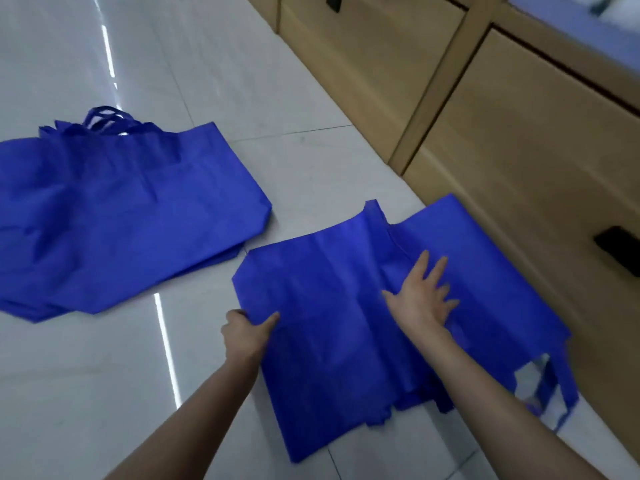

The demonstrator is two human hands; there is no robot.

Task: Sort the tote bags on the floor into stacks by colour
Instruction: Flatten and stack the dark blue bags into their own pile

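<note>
A flat blue tote bag lies on the white tiled floor in front of me, on top of more blue bags whose edges and handles stick out at the lower right. My left hand pinches the top bag's left edge, thumb on the fabric. Fingers spread, my right hand presses flat on the bag's middle. A second pile of blue tote bags lies to the left, its handles pointing away from me.
Light wooden cabinets with black recessed handles run along the right, close to the near pile. Glossy white floor tiles stretch to the left and toward me.
</note>
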